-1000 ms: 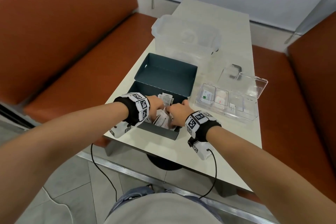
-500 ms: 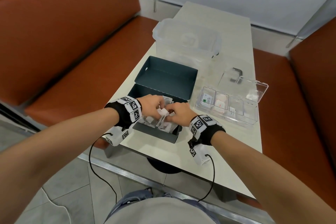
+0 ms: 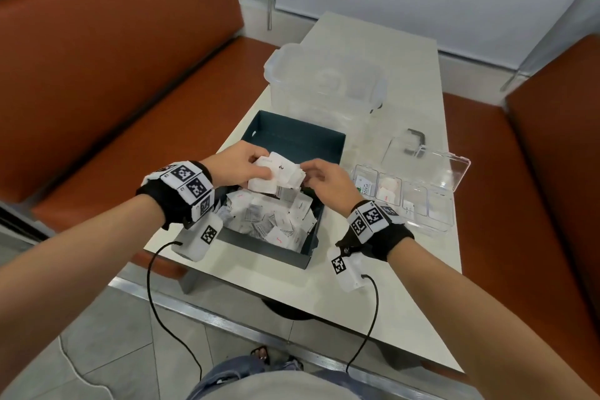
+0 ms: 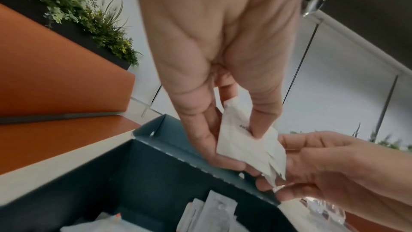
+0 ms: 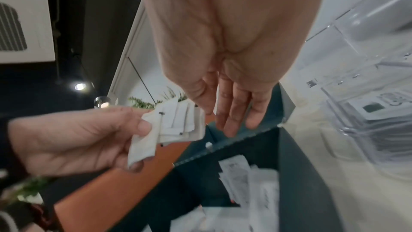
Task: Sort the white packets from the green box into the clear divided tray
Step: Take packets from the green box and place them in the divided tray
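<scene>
Above the open green box (image 3: 272, 252) my left hand (image 3: 256, 169) grips a small fanned stack of white packets (image 3: 279, 174) between thumb and fingers. My right hand (image 3: 308, 174) meets the stack's right end, thumb on top and fingers below it. In the left wrist view the packets (image 4: 243, 140) run from my left hand (image 4: 236, 140) into my right hand (image 4: 283, 167). The right wrist view shows the stack (image 5: 178, 126) with my right thumb at its corner. Many more packets (image 3: 276, 221) lie loose in the box. The clear divided tray (image 3: 436, 226) sits right of it.
The box's lid (image 3: 298, 140) stands open behind my hands. A large clear lidded container (image 3: 324, 84) sits further back on the pale table (image 3: 373, 286). The tray's clear lid (image 3: 431, 166) leans open. Orange benches (image 3: 113, 91) flank the table.
Both hands have risen out of the green box with a stack of packets, which is now held above the box's far end.
</scene>
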`<action>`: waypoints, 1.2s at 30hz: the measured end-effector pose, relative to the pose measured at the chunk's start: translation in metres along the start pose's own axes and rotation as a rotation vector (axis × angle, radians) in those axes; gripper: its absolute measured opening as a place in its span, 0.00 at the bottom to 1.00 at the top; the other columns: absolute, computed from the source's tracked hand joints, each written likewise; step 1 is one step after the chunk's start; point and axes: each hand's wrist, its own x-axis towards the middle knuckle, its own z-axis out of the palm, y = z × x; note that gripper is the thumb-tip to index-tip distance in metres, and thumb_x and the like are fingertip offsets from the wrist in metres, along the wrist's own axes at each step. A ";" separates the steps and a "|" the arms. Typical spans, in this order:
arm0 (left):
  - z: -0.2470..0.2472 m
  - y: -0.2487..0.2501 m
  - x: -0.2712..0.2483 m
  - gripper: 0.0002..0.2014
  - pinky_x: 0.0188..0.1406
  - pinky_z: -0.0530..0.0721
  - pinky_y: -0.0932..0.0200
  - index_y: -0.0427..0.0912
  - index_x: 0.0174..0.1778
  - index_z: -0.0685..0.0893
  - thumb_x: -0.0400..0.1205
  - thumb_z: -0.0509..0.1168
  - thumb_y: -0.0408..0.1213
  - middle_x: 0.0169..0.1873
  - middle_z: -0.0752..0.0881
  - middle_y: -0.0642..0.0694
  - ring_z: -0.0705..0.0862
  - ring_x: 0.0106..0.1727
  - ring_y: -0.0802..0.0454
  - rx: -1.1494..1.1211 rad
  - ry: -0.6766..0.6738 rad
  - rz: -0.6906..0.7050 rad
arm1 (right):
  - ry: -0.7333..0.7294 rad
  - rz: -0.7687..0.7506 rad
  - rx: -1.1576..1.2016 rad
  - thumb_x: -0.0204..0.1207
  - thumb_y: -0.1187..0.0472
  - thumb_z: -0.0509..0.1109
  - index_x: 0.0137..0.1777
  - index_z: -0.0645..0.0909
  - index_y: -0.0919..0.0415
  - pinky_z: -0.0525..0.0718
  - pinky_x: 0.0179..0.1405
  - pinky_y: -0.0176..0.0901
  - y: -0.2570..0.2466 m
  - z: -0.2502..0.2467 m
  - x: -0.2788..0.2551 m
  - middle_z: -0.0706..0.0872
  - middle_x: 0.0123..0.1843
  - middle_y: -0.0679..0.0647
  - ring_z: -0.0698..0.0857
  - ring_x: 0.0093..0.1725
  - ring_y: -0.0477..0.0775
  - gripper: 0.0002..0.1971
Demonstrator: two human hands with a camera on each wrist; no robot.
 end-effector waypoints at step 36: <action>0.080 0.090 0.096 0.18 0.64 0.83 0.57 0.45 0.63 0.76 0.82 0.57 0.21 0.64 0.81 0.49 0.81 0.67 0.55 -0.368 0.350 0.388 | 0.242 0.138 0.867 0.79 0.75 0.66 0.66 0.79 0.74 0.88 0.44 0.43 0.011 -0.118 -0.005 0.86 0.59 0.68 0.88 0.52 0.59 0.16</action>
